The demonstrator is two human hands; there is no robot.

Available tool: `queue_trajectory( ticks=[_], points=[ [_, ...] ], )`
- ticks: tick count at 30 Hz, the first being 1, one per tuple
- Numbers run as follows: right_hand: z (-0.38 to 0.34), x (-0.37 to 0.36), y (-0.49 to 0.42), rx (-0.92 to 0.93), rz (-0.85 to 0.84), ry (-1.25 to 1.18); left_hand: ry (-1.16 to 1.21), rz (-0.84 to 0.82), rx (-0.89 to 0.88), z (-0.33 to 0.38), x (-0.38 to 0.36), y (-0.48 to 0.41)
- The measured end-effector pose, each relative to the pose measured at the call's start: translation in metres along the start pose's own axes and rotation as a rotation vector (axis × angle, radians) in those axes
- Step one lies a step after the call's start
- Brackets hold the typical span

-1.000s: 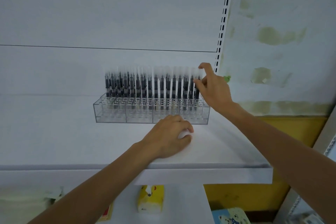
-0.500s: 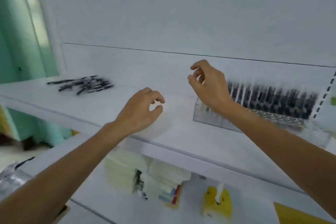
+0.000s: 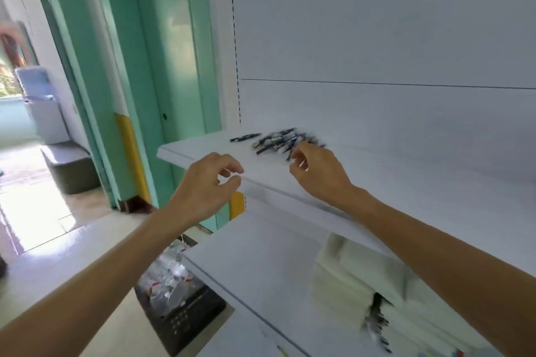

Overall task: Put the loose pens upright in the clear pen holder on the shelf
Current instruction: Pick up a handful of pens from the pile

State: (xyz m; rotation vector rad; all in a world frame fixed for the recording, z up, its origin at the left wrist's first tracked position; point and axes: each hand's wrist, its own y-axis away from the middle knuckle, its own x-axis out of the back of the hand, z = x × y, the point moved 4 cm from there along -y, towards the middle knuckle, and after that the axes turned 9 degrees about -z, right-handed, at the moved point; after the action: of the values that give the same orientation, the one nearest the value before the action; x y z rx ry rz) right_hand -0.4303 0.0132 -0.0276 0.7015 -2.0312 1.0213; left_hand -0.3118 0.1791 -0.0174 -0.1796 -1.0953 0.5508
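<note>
Pens [image 3: 275,140] lie heaped on shelf [image 3: 203,151]; pickup step: right hand [image 3: 319,174] curls at heap's edge, grip unclear, left hand [image 3: 208,182] loosely curled, empty; next needs a clean single-pen pinch.

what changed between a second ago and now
The right hand left the pens standing in the clear holder and moved left along the shelf to the loose pens. It reaches the pile's near edge, but blur hides whether its grip has a pen. The left hand lifted off the shelf and hovers at its front edge, empty. The holder has gone out of view. The loose pile lies as before.
</note>
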Motion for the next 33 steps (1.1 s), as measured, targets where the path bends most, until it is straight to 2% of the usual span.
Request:
queue_trajectory(
  ticks=[5,9,13,20,25,29,33],
  points=[
    [-0.015,-0.042,-0.038,-0.043,-0.032,-0.017,-0.026,-0.027,0.034,-0.061,0.018,-0.006],
    [-0.014,-0.055,-0.066,-0.056,-0.042,-0.038,0.063,-0.012,0.063,-0.091,0.019,-0.035],
    [-0.003,-0.053,-0.105,-0.069,-0.016,-0.061,0.197,-0.012,0.047,-0.109,0.009,-0.074],
    [0.028,-0.055,-0.203,-0.108,0.027,-0.109,0.218,-0.044,-0.015,-0.148,-0.009,-0.166],
    [0.044,-0.078,-0.255,-0.151,-0.135,0.007,0.242,-0.064,-0.023,-0.186,-0.025,-0.215],
    [0.049,-0.102,-0.274,-0.206,-0.255,0.158,0.198,-0.166,0.006,-0.211,-0.045,-0.253],
    [0.06,-0.12,-0.289,-0.281,-0.332,0.286,0.016,-0.301,-0.018,-0.227,-0.065,-0.29]
  ],
)
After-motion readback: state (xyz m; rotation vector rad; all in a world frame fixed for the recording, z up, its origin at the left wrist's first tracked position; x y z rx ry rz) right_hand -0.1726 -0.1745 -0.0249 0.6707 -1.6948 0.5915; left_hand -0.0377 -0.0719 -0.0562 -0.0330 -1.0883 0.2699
